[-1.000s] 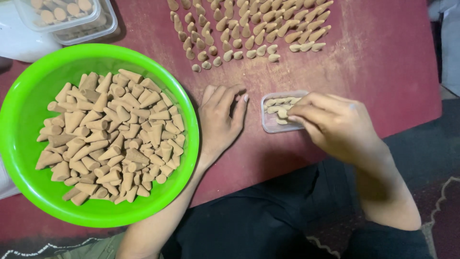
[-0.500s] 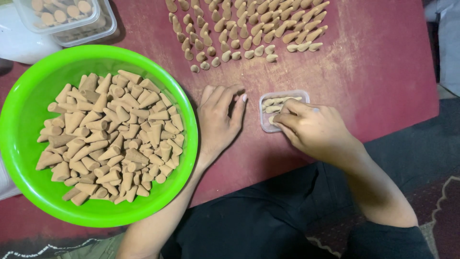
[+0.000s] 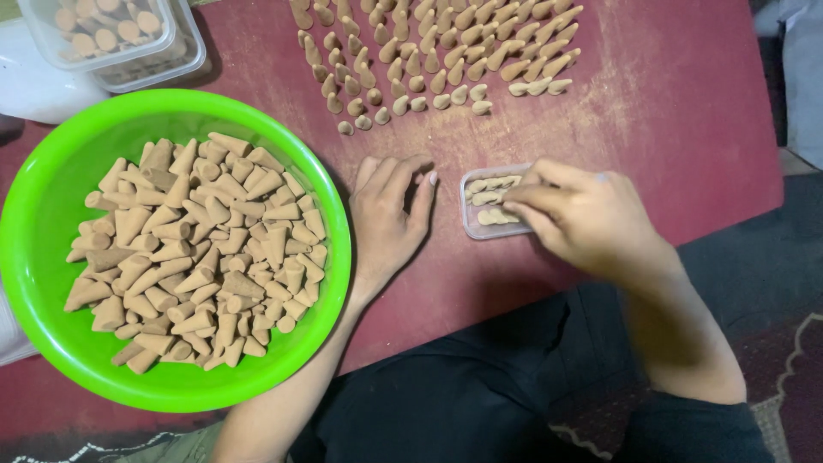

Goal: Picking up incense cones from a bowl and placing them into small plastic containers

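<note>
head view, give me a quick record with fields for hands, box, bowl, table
left hand: left hand flat on the red table, holding nothing
right hand: right hand with fingertips in the small clear box
box: a few tan cones inside
bowl: green bowl full of cones, left of the hands
table: rows of standing cones; lidded tubs top left
</note>
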